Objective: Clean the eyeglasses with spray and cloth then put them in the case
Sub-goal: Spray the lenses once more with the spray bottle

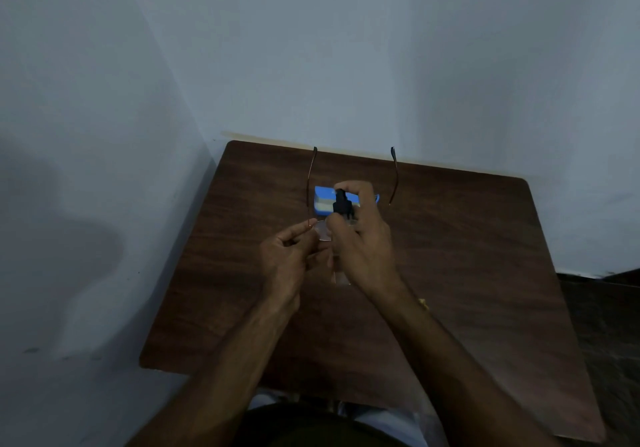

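Observation:
My left hand pinches the eyeglasses at the left corner of the frame, holding them above the table with both thin temple arms pointing away from me. My right hand grips a clear spray bottle with a black nozzle, held just over the left lens, a finger on top of the pump. Behind the hands a blue case with a pale inside lies on the table, partly hidden by my right hand. No cloth is visible.
The brown wooden table stands in a corner, with pale blue walls at its far and left sides. Its left and near edges drop to the floor. My lap shows below the near edge.

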Demonstrator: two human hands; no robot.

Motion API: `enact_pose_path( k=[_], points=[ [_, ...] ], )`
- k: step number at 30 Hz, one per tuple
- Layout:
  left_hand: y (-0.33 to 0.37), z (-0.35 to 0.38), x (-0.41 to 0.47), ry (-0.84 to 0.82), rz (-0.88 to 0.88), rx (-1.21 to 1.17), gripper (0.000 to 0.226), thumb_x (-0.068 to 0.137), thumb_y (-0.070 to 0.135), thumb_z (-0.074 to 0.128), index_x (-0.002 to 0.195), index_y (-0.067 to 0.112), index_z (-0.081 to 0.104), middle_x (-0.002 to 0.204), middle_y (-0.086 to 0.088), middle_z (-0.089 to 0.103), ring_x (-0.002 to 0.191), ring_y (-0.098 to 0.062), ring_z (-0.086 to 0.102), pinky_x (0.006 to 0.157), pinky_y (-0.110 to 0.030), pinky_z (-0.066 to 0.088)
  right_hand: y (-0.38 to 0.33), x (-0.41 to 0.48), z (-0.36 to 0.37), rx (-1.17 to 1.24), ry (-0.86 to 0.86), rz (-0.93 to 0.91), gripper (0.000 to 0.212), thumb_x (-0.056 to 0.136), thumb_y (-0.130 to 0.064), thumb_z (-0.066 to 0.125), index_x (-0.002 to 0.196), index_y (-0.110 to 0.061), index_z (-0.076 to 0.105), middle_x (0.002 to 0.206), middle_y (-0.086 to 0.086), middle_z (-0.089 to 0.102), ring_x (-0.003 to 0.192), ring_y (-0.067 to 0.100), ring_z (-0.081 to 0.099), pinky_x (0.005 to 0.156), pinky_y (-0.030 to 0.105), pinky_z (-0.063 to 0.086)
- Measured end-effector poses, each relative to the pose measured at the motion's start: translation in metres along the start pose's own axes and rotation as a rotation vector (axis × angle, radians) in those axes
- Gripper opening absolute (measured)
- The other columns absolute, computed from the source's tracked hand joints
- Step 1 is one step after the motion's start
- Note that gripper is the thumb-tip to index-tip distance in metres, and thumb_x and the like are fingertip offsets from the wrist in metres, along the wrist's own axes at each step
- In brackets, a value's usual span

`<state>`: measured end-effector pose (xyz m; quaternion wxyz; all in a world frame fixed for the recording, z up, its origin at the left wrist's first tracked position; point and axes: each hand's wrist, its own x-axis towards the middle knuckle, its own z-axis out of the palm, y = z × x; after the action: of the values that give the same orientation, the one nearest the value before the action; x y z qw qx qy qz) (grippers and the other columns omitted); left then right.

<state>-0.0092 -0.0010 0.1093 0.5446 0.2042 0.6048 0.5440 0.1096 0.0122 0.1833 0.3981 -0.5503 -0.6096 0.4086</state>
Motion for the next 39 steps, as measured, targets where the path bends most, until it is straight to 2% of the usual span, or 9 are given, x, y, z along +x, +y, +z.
enact_pose_path(
  k=[8, 14, 20, 24, 27, 30, 33, 35, 39],
  points=[
    [0.001, -0.002, 0.002, 0.006, 0.007, -0.016, 0.027, 0.094, 0.009, 0.075, 0.121, 0.007, 0.075, 0.104, -0.014, 0.081, 0.093, -0.032, 0.079, 0.075, -0.039, 0.063, -0.006, 0.008, 0.0, 0.069, -0.001, -0.037, 0.038, 0.094, 0.001, 0.058, 0.128, -0.015, 0.053, 0.075, -0.013, 0.058, 0.058, -0.001, 0.064, 0.048, 0.015, 0.051],
    [0.0, -0.002, 0.007, 0.024, 0.011, 0.017, 0.026, 0.094, 0.012, 0.075, 0.12, 0.011, 0.077, 0.109, -0.009, 0.081, 0.099, -0.027, 0.079, 0.087, -0.044, 0.064, 0.011, 0.002, 0.004, -0.072, -0.026, -0.029, 0.033, 0.097, -0.013, 0.06, 0.126, -0.025, 0.049, 0.077, -0.006, 0.062, 0.056, -0.001, 0.059, 0.047, 0.011, 0.042],
    [0.004, 0.002, 0.006, 0.01, 0.028, 0.012, 0.026, 0.096, 0.008, 0.073, 0.122, 0.009, 0.075, 0.104, -0.004, 0.082, 0.094, -0.021, 0.08, 0.072, -0.027, 0.064, 0.027, 0.001, 0.007, -0.217, -0.045, -0.02, 0.028, 0.1, -0.031, 0.058, 0.126, -0.03, 0.045, 0.106, -0.001, 0.065, 0.085, 0.01, 0.064, 0.062, 0.02, 0.045],
    [0.004, 0.005, 0.005, 0.003, 0.012, -0.005, 0.027, 0.096, 0.007, 0.073, 0.122, 0.008, 0.075, 0.102, -0.004, 0.082, 0.092, -0.02, 0.08, 0.07, -0.025, 0.064, 0.029, 0.003, 0.005, -0.258, -0.011, -0.03, 0.034, 0.101, -0.03, 0.058, 0.131, -0.026, 0.044, 0.098, 0.0, 0.066, 0.077, 0.005, 0.061, 0.058, 0.018, 0.04],
    [0.002, 0.007, 0.006, -0.001, 0.01, -0.007, 0.027, 0.095, 0.008, 0.073, 0.123, 0.008, 0.074, 0.105, -0.006, 0.082, 0.093, -0.02, 0.08, 0.072, -0.026, 0.064, 0.035, 0.0, 0.002, -0.239, 0.005, -0.05, 0.038, 0.099, -0.038, 0.055, 0.134, -0.03, 0.042, 0.104, -0.004, 0.063, 0.082, 0.007, 0.062, 0.066, 0.026, 0.051],
    [0.0, 0.008, 0.009, 0.002, -0.02, -0.058, 0.028, 0.094, 0.01, 0.075, 0.122, 0.007, 0.074, 0.109, -0.011, 0.081, 0.096, -0.024, 0.08, 0.074, -0.028, 0.063, 0.053, -0.012, -0.007, -0.129, 0.06, -0.074, 0.048, 0.096, -0.035, 0.053, 0.142, -0.035, 0.037, 0.119, -0.005, 0.065, 0.095, 0.013, 0.069, 0.08, 0.045, 0.061],
    [-0.001, 0.004, 0.011, -0.022, -0.036, -0.087, 0.028, 0.096, 0.01, 0.073, 0.123, 0.007, 0.073, 0.108, -0.011, 0.081, 0.094, -0.022, 0.079, 0.075, -0.029, 0.063, 0.082, -0.028, -0.029, -0.039, 0.188, -0.01, 0.056, 0.1, -0.023, 0.058, 0.148, -0.04, 0.037, 0.129, 0.0, 0.063, 0.102, 0.024, 0.07, 0.085, 0.049, 0.061],
    [0.0, 0.002, 0.011, -0.031, -0.023, -0.088, 0.028, 0.096, 0.01, 0.073, 0.123, 0.007, 0.072, 0.107, -0.011, 0.081, 0.093, -0.021, 0.079, 0.075, -0.028, 0.063, 0.106, -0.034, -0.051, -0.052, 0.299, 0.015, 0.048, 0.1, -0.024, 0.057, 0.143, -0.04, 0.043, 0.122, 0.001, 0.064, 0.1, 0.028, 0.069, 0.083, 0.05, 0.06],
    [-0.001, 0.003, 0.008, -0.032, -0.019, -0.079, 0.027, 0.096, 0.01, 0.073, 0.123, 0.009, 0.073, 0.106, -0.01, 0.082, 0.093, -0.02, 0.079, 0.074, -0.027, 0.064, 0.167, -0.035, -0.097, -0.125, 0.459, 0.045, 0.027, 0.104, -0.01, 0.058, 0.125, -0.023, 0.048, 0.105, -0.004, 0.06, 0.095, 0.012, 0.063, 0.084, 0.044, 0.054]
  ],
)
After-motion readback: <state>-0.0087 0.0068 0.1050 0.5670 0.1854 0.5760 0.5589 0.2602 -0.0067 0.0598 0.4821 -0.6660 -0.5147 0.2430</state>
